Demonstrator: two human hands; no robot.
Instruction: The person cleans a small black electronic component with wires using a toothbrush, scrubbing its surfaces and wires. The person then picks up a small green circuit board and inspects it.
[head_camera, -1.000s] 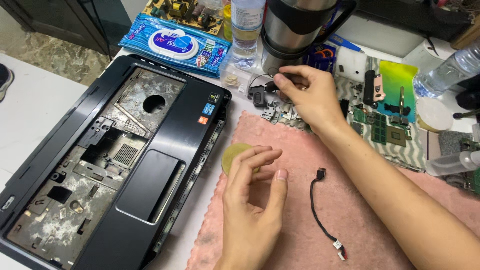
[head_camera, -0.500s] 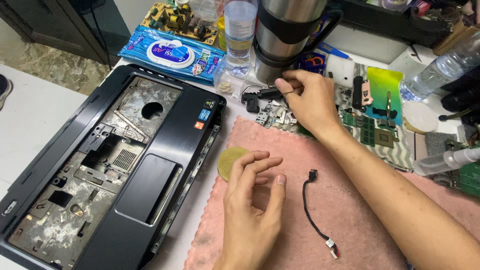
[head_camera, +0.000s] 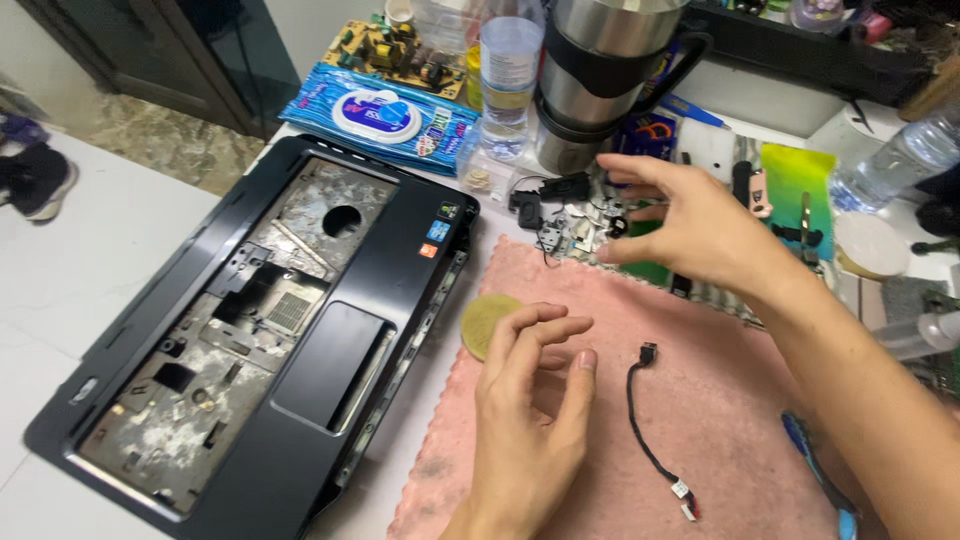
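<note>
Pink mat (head_camera: 720, 420) near the table's front edge carries the left hand (head_camera: 530, 420), fingers loosely apart, empty; right hand (head_camera: 690, 225) hovers spread over small parts (head_camera: 575, 225) behind it.

White worktop over a mottled stone floor.
A dark glass-fronted cabinet (head_camera: 150, 60) stands at upper left; the floor (head_camera: 170, 140) beside it appears speckled grey-brown.

Steel mug (head_camera: 600, 80) and bottle (head_camera: 508, 75) block behind parts.
</note>
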